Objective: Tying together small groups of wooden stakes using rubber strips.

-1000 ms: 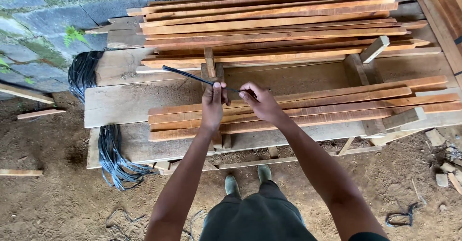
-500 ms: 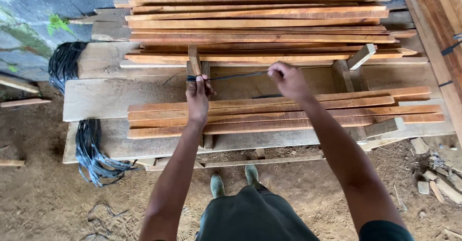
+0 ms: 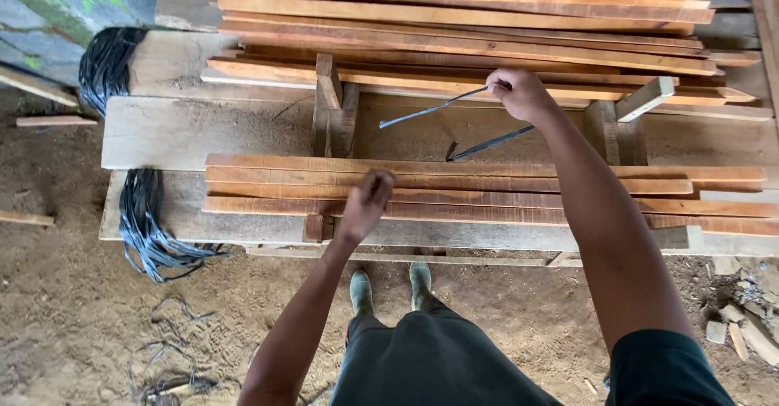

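the thin dark strap (image 3: 434, 111) is long, flat and a bit shiny, like a strip of metal or hard plastic. it sticks out to the left from the right hand (image 3: 519, 94), up in the air over the big grey plank (image 3: 203, 134). the right hand is closed tight around one end of it. a second dark strip (image 3: 491, 143) slants down below that hand to the wood, and you cannot tell if it is the same strap bent over or its shadow.

the left hand (image 3: 367, 203) is lower, over the near stack of thin reddish boards (image 3: 487, 187). its fingers are curled, but it is blurry, so you cannot tell if it holds anything.

the boards are long, smooth and orange-brown. a bigger far pile of boards (image 3: 462, 25) lies behind, cut off at the top and right. short wood blocks (image 3: 329, 81) stand between the two piles.

on the left, bundles of black straps (image 3: 146, 227) hang over the plank's edge down to the dirt ground (image 3: 81, 317). a mossy stone wall (image 3: 49, 8) is in the corner. green boots (image 3: 389, 288) peek out below, partly hidden by dark shorts (image 3: 430, 357).
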